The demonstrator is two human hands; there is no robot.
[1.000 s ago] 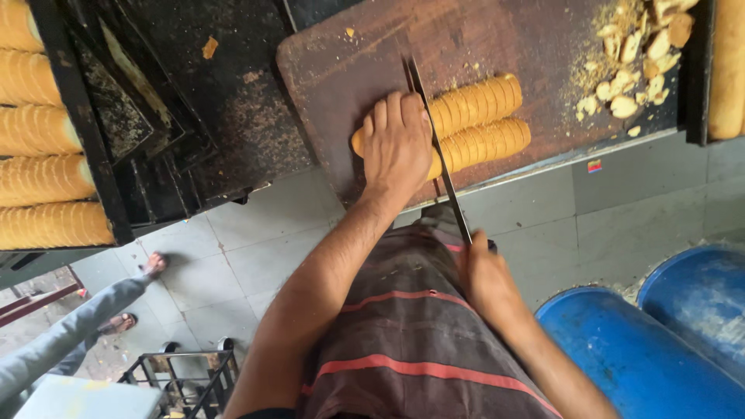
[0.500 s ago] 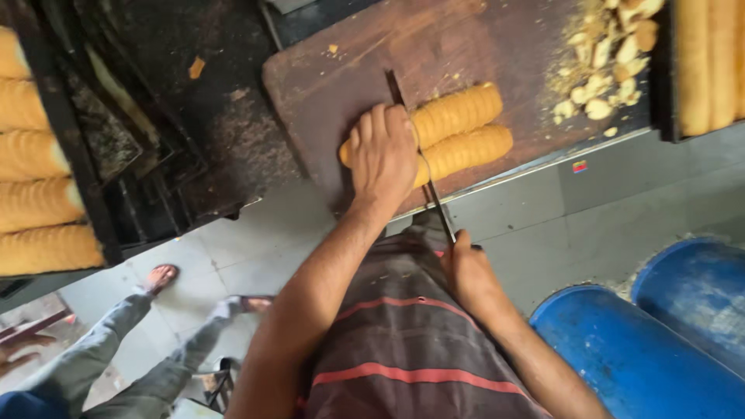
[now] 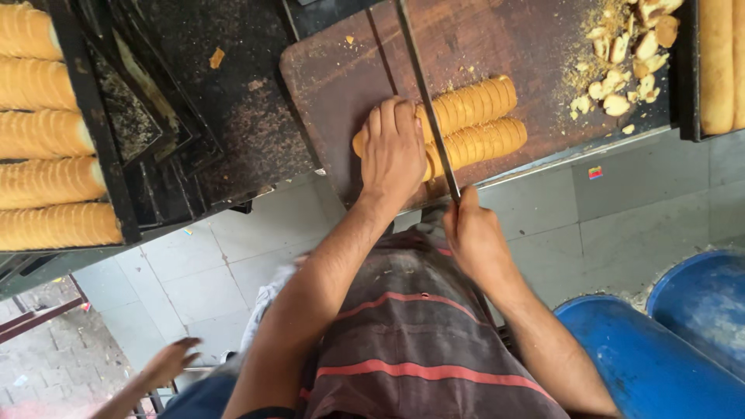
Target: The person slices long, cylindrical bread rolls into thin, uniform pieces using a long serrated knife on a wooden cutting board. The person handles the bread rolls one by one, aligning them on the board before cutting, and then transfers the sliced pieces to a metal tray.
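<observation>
Two long ridged golden bread logs lie side by side on a dark wooden cutting board. My left hand presses flat on their left ends. My right hand grips the handle of a long thin knife, whose blade runs up across the logs just right of my left hand. Cut bread pieces and crumbs lie at the board's far right.
Several whole bread logs sit in dark trays at the left, and more at the right edge. Blue drums stand on the tiled floor at lower right. Another person's hand shows at lower left.
The view has shifted and come closer. My right hand has moved up toward the board with the knife. The other person below has moved, with only a hand visible now.
</observation>
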